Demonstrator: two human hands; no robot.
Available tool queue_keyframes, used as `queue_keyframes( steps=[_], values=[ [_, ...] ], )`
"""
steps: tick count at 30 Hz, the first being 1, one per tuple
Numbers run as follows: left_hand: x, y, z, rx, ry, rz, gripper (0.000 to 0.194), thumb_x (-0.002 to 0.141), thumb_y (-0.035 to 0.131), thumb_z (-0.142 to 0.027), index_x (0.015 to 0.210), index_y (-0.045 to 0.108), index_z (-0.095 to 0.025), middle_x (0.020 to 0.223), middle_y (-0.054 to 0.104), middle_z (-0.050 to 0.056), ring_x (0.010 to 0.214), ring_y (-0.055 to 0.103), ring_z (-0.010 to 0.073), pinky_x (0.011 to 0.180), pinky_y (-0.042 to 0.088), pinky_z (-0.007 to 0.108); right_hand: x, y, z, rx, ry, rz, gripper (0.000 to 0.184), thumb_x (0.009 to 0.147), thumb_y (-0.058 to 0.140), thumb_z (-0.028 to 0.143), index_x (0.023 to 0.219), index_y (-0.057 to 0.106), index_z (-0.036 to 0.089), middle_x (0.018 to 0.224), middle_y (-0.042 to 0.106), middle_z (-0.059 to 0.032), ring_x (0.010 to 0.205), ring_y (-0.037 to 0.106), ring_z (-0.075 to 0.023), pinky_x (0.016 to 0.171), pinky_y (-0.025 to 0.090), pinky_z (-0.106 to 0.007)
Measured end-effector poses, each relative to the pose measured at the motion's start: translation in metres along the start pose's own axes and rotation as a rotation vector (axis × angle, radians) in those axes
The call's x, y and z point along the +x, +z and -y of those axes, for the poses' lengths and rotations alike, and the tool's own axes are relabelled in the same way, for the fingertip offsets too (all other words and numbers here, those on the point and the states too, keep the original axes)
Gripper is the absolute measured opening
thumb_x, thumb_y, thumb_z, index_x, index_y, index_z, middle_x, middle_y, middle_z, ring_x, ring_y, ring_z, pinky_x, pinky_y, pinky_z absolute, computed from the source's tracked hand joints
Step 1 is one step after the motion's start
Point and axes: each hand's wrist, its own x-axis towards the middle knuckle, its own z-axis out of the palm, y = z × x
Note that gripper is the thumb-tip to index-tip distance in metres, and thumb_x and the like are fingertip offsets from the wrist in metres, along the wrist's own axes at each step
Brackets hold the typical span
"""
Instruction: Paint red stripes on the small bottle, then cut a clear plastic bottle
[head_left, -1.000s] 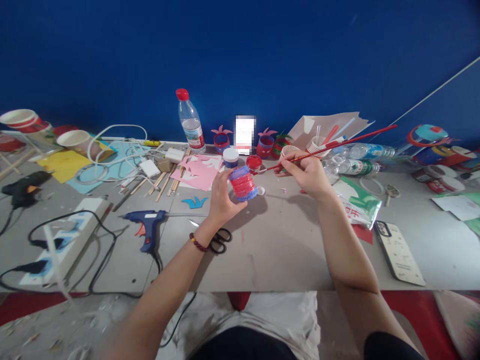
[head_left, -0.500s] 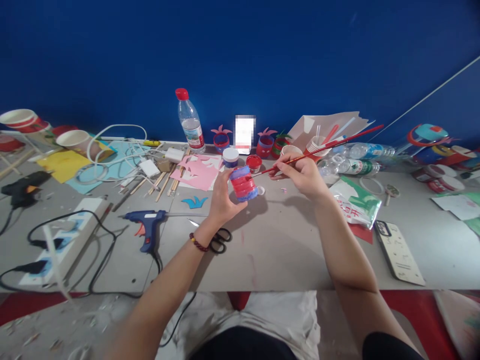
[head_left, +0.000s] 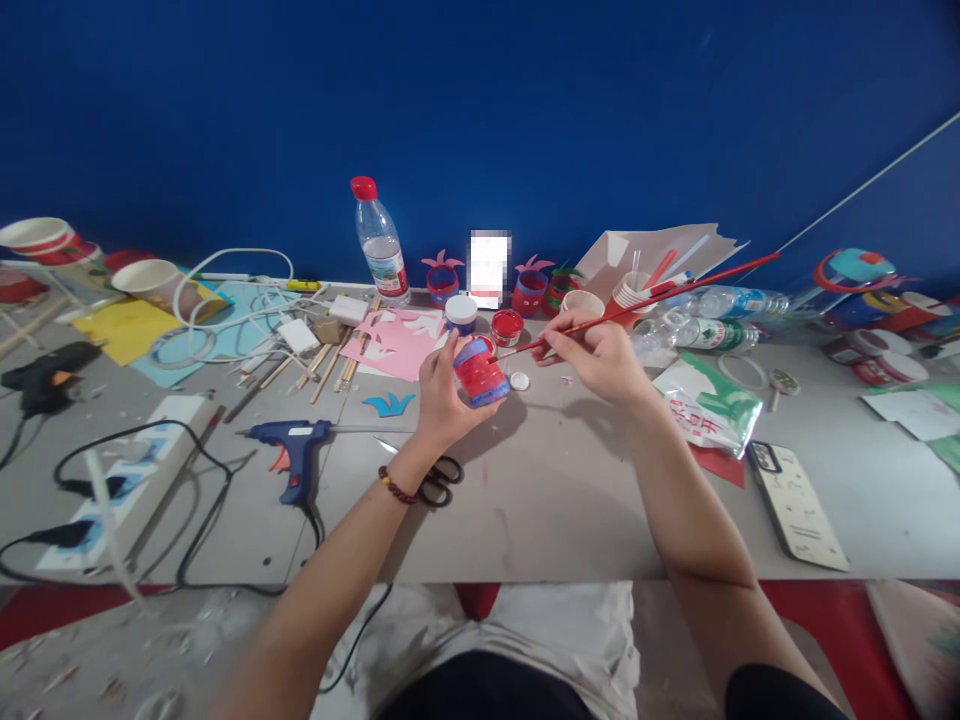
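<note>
My left hand (head_left: 450, 405) is closed around a small cup (head_left: 481, 376) painted red in the middle and blue at both ends, held tilted above the table. Pinched in my right hand (head_left: 596, 355) is a long red paintbrush (head_left: 675, 288); its tip reaches the upper right edge of the cup, though whether it touches is too small to tell. Just behind the cup stands an open jar of red paint (head_left: 507, 326). Beside that is a blue jar with a white lid (head_left: 460, 314). A small white cap (head_left: 520, 381) lies to the right of the cup.
A blue glue gun (head_left: 292, 450) and black-handled scissors (head_left: 439, 483) lie near my left forearm. A bottle with a red cap (head_left: 382, 250) stands at the back. To the right are a phone (head_left: 799, 505), plastic bottles (head_left: 720, 333) and paper cups (head_left: 634, 292).
My left hand has turned the cup and shifted it slightly left, uncovering more of the white cap. My right hand and the paintbrush have moved a little left.
</note>
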Motion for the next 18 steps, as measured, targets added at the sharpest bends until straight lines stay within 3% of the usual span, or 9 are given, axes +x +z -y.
queue_keyframes(
  steps=[7,18],
  values=[
    [-0.002,0.002,-0.002,0.067,0.039,0.030,0.123,0.061,0.088,-0.041,0.157,0.012,-0.025,0.137,0.059,0.014,0.119,0.057,0.0325,0.105,0.043,0.049,-0.009,0.024,0.005,-0.078,-0.075,0.110,0.022,0.094,0.061,0.037,0.086,0.067,0.018,0.092,0.070,-0.0064,0.078,0.071,-0.0170,0.072,0.063,-0.032],
    [-0.006,0.008,0.002,0.094,0.050,0.050,0.121,0.061,0.087,-0.042,0.157,0.015,-0.023,0.132,0.060,0.013,0.120,0.055,0.0314,0.108,0.041,0.048,-0.014,0.035,0.009,-0.324,-0.211,0.110,0.014,0.093,0.054,0.021,0.088,0.067,0.018,0.091,0.072,-0.0061,0.079,0.067,-0.0178,0.070,0.056,-0.032]
  ],
)
